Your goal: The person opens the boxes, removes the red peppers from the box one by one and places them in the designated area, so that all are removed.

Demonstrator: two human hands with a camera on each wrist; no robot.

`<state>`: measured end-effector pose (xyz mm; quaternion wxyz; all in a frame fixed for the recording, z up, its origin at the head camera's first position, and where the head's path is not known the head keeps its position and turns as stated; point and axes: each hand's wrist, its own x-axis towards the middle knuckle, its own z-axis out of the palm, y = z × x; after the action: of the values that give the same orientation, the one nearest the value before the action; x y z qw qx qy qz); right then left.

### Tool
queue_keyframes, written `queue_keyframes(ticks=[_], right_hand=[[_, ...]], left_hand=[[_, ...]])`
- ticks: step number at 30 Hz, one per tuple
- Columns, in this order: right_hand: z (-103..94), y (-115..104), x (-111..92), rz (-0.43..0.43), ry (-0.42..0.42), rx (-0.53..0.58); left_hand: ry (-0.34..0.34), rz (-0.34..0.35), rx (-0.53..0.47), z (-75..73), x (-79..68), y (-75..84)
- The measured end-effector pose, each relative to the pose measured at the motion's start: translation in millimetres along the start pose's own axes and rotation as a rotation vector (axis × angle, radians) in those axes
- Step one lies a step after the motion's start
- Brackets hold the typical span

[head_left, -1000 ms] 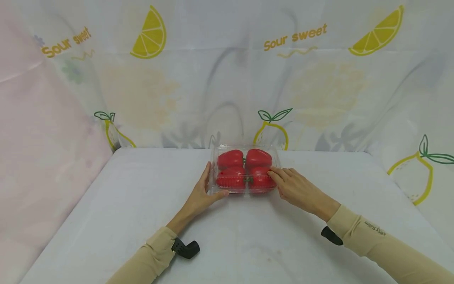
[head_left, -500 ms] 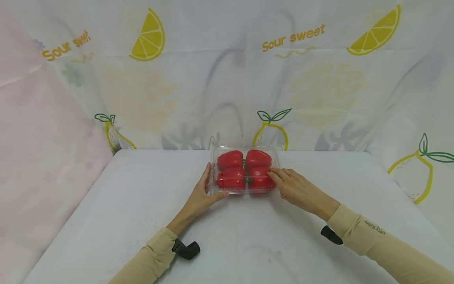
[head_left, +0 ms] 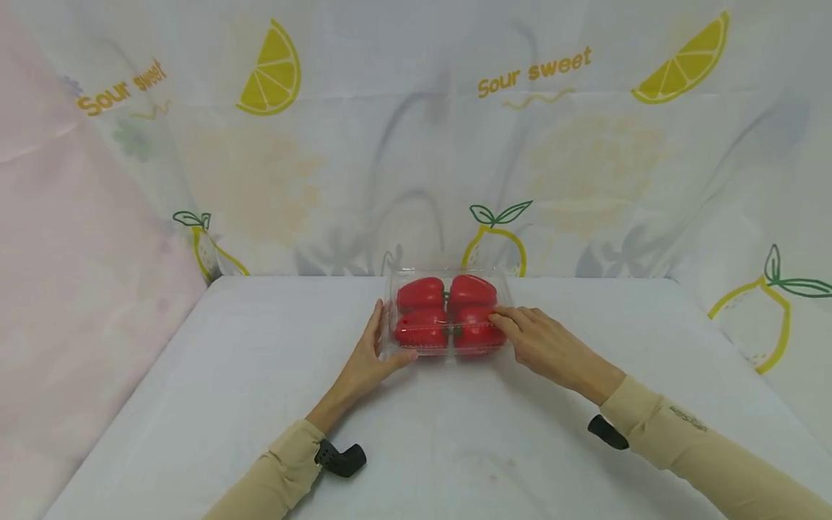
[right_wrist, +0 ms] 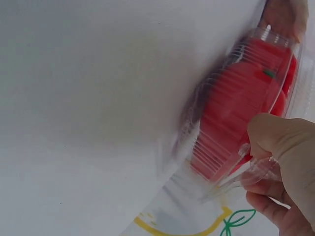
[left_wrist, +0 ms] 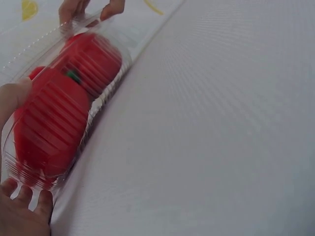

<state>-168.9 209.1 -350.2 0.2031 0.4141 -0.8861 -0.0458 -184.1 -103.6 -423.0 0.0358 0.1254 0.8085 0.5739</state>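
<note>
A clear plastic clamshell box (head_left: pixel 448 352) sits on the white table, with several red bell peppers (head_left: pixel 421 295) inside and their green stems facing the middle. My left hand (head_left: pixel 362 363) holds the box's left end, its thumb at the front rim and its fingers along the side. In the left wrist view, the fingertips of that hand (left_wrist: pixel 24 214) show against the ridged end wall. My right hand (head_left: pixel 546 347) pinches the box's rim near the front right corner. From the right wrist, the thumb of this hand (right_wrist: pixel 268 132) lies on the clear edge, with fingers below it.
The white-covered table (head_left: pixel 429 448) runs back to a hanging cloth (head_left: pixel 403 144) printed with lemons and lettering. A pinkish cloth (head_left: pixel 71 289) hangs at the left. A black wrist-worn device (head_left: pixel 341 457) shows at the left sleeve, another (head_left: pixel 607 431) at the right.
</note>
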Motion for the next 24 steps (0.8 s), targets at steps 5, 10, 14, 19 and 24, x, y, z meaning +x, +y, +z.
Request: queue_keyframes(ticks=[5,10,14,19,24], right_hand=[[2.7,3,1,0.009,0.093,0.076],[2.8,7,1,0.037,0.184,0.133],[1.1,10,1,0.056,0.221,0.157],[-3.5,14,4,0.113,0.258,0.167],[-8.7,19,7,0.185,0.35,0.218]], left_hand=[[0.005,0.026,-0.031,-0.9,-0.7,-0.5],[-0.003,0.088,-0.14,-2.2,-0.3,-3.0],[-0.003,0.083,-0.197,-2.3,0.3,-6.3],[0.027,0.035,-0.211,-2.0,0.5,-4.8],[0.028,0.043,-0.242,-1.8,1.7,-3.3]])
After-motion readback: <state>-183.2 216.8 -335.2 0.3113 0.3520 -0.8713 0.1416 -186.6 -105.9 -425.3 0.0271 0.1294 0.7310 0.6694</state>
